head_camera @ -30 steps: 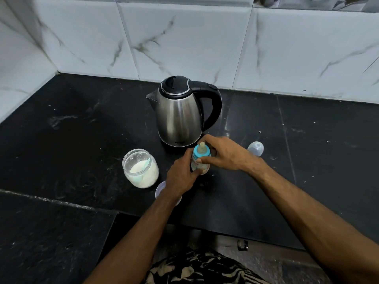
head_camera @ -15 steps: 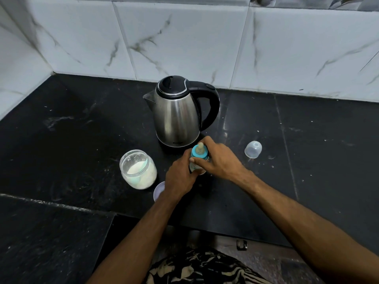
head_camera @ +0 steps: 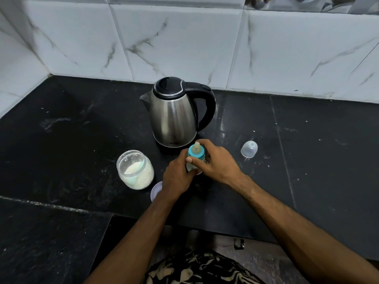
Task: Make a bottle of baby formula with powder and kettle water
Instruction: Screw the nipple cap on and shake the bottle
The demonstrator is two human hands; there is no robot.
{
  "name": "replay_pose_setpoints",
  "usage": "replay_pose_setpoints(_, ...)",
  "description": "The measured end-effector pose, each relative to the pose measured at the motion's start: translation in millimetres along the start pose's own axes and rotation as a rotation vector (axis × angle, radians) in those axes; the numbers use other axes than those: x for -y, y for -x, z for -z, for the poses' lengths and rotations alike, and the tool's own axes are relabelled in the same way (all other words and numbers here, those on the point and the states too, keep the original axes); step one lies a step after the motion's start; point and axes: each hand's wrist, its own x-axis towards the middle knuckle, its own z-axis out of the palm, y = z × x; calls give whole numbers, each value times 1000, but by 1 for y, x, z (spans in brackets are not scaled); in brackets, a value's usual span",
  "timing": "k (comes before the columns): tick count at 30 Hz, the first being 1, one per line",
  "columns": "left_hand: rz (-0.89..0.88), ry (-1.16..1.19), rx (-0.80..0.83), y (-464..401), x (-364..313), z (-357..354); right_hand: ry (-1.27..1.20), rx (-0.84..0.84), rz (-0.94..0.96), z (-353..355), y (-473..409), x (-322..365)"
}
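While both hands close around it, the baby bottle stands upright on the table, directly in front of the kettle. The left hand wraps the lower body of the bottle, fingers curled shut against its side. The right hand closes over the blue collar, below the teat. Whether the collar is being tightened or loosened cannot be determined.

Handling: the bottle is small and probably light, with a stiff plastic body; its liquid level is hidden by the hands. The body may be slippery if wet. Grip the body low to steady it and turn only the ribbed collar. Avoid squeezing the teat, which is soft and deforms easily.

To the left stands the open jar of white powder, just beside the left wrist. A pale lid lies flat, partly hidden under that wrist. The clear bottle cap lies well apart to the right. White marbled tiles back the table.
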Motion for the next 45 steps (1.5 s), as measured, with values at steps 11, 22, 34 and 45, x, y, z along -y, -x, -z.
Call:
replay_pose_setpoints(11,-27,3,-29,1,5,-3,275,-350,-260,38,8,-77)
replay_pose_setpoints(22,-38,23,-33,0,7,-6,136,-339,-442,23,23,-104)
replay_pose_setpoints(34,-29,5,-31,-1,8,-7,-255,-480,-115,54,-1,-45)
replay_pose_setpoints(45,-22,2,-11,5,0,-1,-63,-145,342,34,-8,12)
